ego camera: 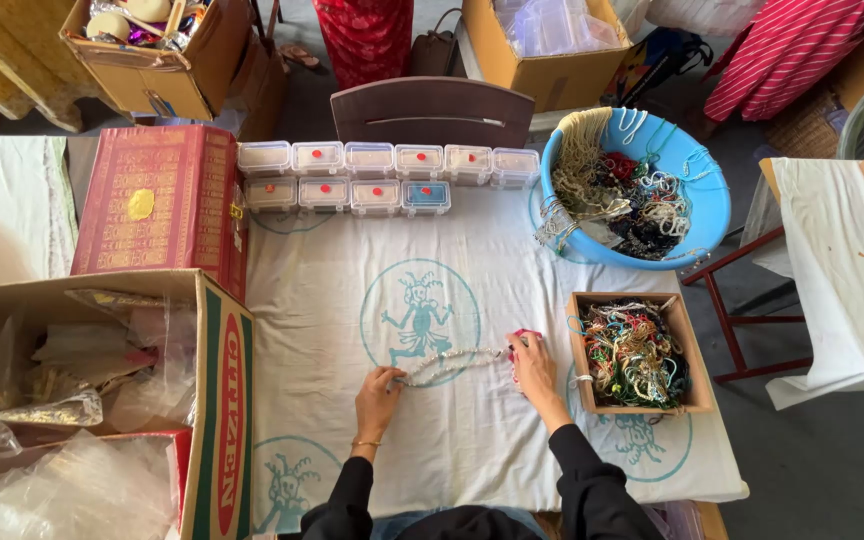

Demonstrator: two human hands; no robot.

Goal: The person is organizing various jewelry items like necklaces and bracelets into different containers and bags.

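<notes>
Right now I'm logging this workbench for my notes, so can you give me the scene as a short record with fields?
Surface: table under a white cloth with blue figure prints
Left hand: on one end of a pale beaded necklace
Right hand: on the other end, with something pink
Right of the hands: wooden box of mixed beaded strings
Far right: blue basin of necklaces
Far edge: two rows of small clear boxes
Left: red box, open cardboard carton of plastic bags

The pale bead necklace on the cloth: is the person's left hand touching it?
Touching. The head view shows the left hand with its fingertips on the left end of the pale bead necklace, no cloth showing between; the right hand holds the other end.
</notes>
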